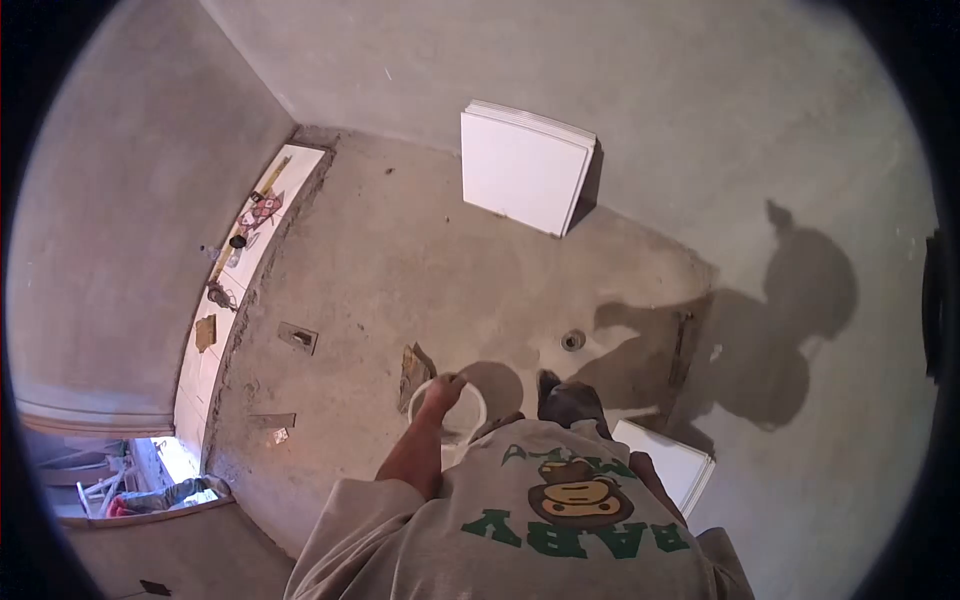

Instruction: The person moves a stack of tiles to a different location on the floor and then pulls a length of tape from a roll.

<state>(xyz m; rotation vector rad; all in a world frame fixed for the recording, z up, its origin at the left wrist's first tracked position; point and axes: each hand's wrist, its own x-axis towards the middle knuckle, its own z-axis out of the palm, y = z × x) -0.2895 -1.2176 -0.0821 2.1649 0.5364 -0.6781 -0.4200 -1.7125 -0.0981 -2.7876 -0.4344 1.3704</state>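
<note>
We have our left hand (446, 386) on the far rim of the white bucket (484, 412), its fingers bent closely together over the edge; the bucket stands on the concrete floor (400, 260) just in front of our body. We cannot tell how the fingers of our right hand are set, since our shirt (560, 530) hides it. A torn brown scrap (412, 372) lies just beside the bucket, and our dark shoe (572, 400) is to its right. Farther out we see a floor drain (573, 340), a plastering trowel (299, 338) and a stack of white tiles (525, 168) leaning against the wall (640, 90). More white tiles (664, 462) lie near our right arm (657, 484).
</note>
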